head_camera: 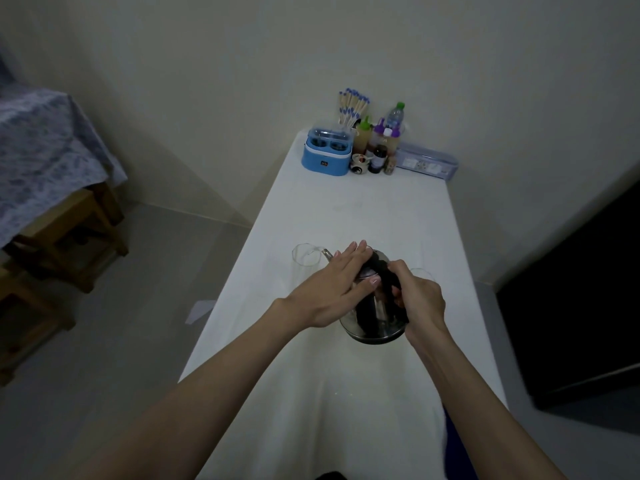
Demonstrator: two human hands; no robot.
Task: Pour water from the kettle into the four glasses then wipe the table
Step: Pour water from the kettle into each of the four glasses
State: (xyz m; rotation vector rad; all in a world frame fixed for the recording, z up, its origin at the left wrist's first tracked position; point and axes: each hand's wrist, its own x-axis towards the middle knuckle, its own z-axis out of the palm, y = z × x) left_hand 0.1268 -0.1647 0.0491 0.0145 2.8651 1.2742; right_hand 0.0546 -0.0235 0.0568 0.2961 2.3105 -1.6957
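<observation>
A steel kettle (374,327) with a black handle is tilted forward over the white table (346,216). Its spout (327,253) reaches the rim of a clear tall glass (305,268) at the left, and water runs into it. My right hand (417,299) grips the black handle. My left hand (341,282) lies flat, fingers together, on the kettle's lid. A second clear glass (420,272) peeks out behind my right hand. Other glasses are hidden or not in view.
At the table's far end stand a blue container (326,155), several sauce bottles (379,147), a water bottle (396,116), a bundle of blue-tipped sticks (352,103) and a clear lidded box (427,162). A wooden stool (79,233) and a cloth-covered table are at left. A dark cabinet (581,299) is at right.
</observation>
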